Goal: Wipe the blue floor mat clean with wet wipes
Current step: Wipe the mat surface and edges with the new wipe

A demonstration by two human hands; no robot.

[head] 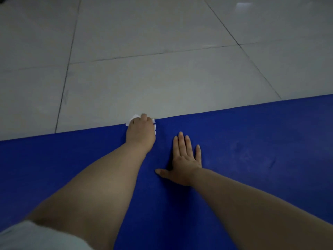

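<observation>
The blue floor mat (252, 150) fills the lower half of the view, its far edge running across the middle. My left hand (140, 131) is stretched out to that far edge and grips a white wet wipe (134, 117), whose corners stick out on both sides of the curled fingers. The wipe lies against the mat's edge, partly over the floor. To the right and nearer, my right hand (185, 159) lies flat on the mat with straight fingers and the thumb spread to the left.
Grey floor tiles (162, 69) with dark joints lie beyond the mat. A pale sleeve (32, 237) shows at the bottom left corner.
</observation>
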